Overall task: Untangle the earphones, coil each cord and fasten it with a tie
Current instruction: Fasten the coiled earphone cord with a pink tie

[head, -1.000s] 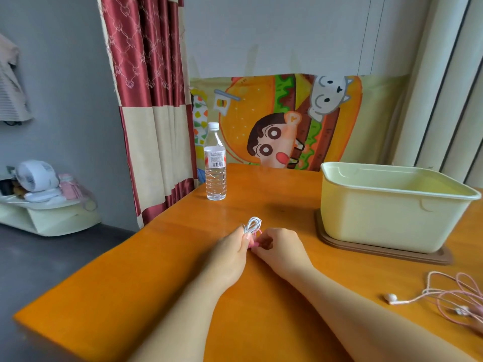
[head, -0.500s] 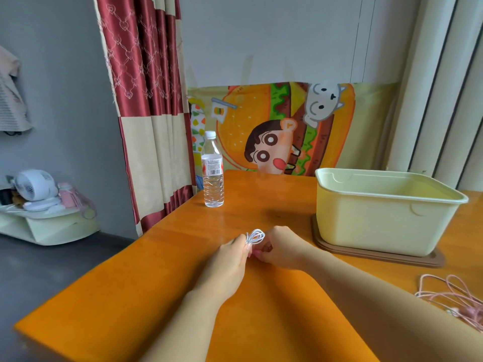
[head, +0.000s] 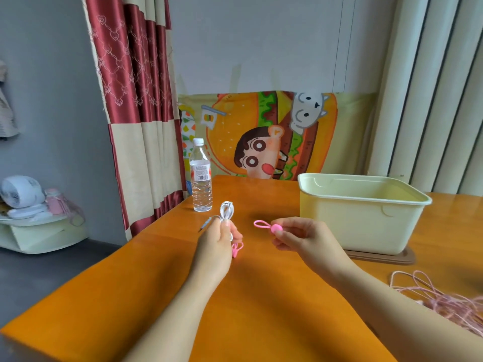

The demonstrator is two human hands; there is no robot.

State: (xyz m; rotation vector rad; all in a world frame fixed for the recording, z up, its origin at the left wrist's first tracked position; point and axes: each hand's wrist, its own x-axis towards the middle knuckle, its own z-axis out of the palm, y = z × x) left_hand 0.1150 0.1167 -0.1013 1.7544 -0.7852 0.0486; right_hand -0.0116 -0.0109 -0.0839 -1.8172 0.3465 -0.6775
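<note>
Fastening time for the white set! The left hand grips the coiled white earphone cord, held above the orange table. The coil stands upright, loop end up, plug poking out left. The right hand pinches a pink tie by its button; it lies level, loop aimed left at the coil. Next, I reckon: wrap the tie round the bundle's middle and cinch it. The pink earphones lie tangled at right.

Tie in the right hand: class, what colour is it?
The tie is pink; the head view shows it best.
</note>
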